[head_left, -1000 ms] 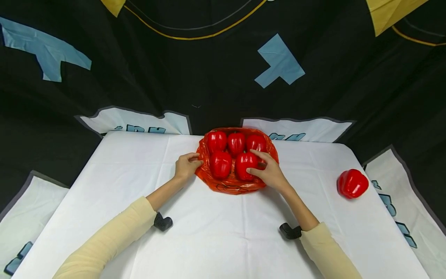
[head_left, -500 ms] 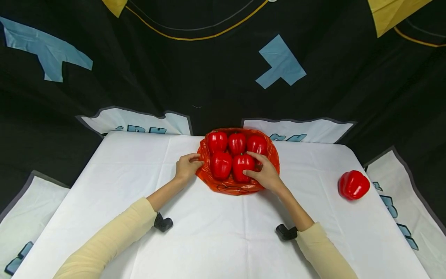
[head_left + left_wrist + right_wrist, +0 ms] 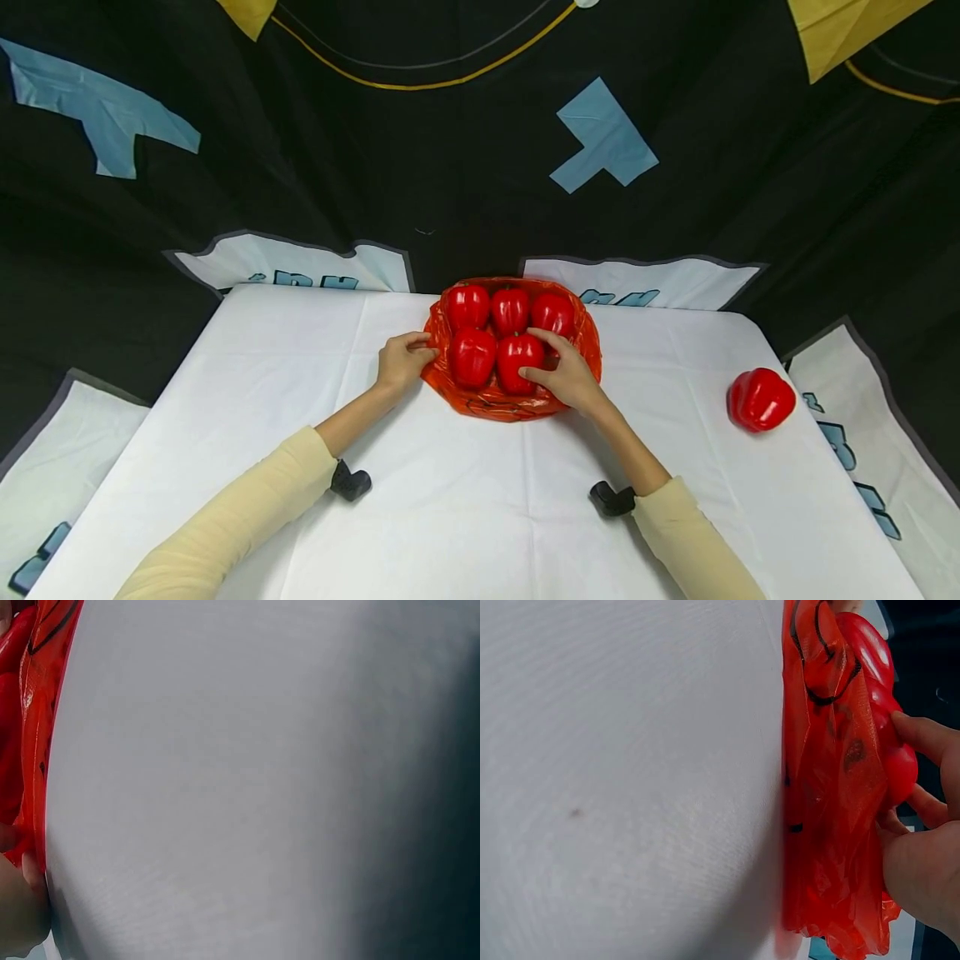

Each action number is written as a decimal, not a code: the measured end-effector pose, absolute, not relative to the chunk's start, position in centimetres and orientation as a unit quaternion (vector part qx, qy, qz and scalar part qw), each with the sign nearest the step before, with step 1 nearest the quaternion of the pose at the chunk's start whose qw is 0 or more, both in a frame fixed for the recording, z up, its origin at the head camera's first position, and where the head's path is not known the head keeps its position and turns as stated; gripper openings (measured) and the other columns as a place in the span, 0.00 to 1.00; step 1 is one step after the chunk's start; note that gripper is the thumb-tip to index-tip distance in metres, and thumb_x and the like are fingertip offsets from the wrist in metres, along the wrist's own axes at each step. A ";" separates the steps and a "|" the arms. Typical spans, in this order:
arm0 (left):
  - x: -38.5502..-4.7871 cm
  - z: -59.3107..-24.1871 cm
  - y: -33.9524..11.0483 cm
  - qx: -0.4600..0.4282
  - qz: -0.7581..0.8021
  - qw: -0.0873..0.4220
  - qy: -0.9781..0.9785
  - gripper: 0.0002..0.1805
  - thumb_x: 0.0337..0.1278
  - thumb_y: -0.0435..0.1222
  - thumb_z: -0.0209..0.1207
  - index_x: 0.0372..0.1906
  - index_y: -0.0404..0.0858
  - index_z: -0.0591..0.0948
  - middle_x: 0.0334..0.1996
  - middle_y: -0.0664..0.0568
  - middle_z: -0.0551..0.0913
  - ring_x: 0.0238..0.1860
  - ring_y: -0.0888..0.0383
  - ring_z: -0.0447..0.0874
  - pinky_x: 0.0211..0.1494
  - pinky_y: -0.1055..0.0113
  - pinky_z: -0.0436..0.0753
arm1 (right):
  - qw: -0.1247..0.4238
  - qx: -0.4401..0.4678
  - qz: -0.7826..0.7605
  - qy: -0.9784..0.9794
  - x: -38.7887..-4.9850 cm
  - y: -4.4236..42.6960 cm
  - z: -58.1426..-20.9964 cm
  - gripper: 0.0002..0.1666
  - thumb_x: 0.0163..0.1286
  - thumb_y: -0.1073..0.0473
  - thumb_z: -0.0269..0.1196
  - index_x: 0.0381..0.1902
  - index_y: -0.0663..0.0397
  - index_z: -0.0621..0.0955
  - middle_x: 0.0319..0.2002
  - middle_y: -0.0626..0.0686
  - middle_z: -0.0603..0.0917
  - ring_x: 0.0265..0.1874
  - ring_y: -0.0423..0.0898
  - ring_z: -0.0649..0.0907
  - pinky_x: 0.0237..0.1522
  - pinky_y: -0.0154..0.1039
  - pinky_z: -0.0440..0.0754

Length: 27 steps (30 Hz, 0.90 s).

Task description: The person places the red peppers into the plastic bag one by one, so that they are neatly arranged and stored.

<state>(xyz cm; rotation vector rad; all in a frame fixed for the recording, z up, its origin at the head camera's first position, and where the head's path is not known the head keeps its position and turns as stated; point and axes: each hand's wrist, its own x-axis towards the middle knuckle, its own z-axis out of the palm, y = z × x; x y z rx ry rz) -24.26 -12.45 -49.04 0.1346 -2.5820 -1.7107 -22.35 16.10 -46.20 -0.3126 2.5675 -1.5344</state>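
In the head view, an orange-red plastic bag (image 3: 501, 407) with its mouth spread wide stands at the table's far side. Several shiny red bell peppers (image 3: 468, 306) sit in it in two rows. My left hand (image 3: 402, 360) pinches the bag's left rim between thumb and fingers. With thumb and fingers, my right hand (image 3: 572, 379) grips the front-right bell pepper (image 3: 516, 367) inside the bag, beside the front-left bell pepper (image 3: 472, 358). The right wrist view shows the fingers on the gripped pepper above the bag's crinkled side (image 3: 829, 817).
Another red bell pepper (image 3: 761, 400) lies alone near the table's right edge. A white cloth covers the table (image 3: 450, 517). Behind it hangs a black printed backdrop (image 3: 465, 167). Black wrist mounts (image 3: 350, 481) sit at both sleeve cuffs.
My right hand has shifted slightly left with the front-right bell pepper, bringing it close to the front-left one. The left hand stays at the bag's rim.
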 end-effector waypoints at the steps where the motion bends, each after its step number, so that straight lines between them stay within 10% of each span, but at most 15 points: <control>1: -24.3 -49.1 -12.5 0.044 -0.552 0.020 -0.832 0.18 0.60 0.29 0.65 0.55 0.29 0.83 0.43 0.38 0.86 0.47 0.46 0.85 0.43 0.71 0.83 | 0.068 -0.103 -0.508 0.852 -22.4 16.1 -46.2 0.39 0.63 0.59 0.71 0.71 0.46 0.70 0.68 0.57 0.69 0.63 0.58 0.71 0.54 0.55 0.80; 27: -24.1 -49.0 -12.6 0.042 -0.559 0.019 -0.828 0.18 0.61 0.28 0.65 0.55 0.28 0.82 0.43 0.37 0.86 0.47 0.46 0.84 0.44 0.71 0.84 | 0.076 -0.104 -0.490 0.862 -22.7 15.6 -45.9 0.45 0.63 0.56 0.71 0.75 0.44 0.66 0.72 0.58 0.64 0.69 0.59 0.64 0.58 0.59 0.77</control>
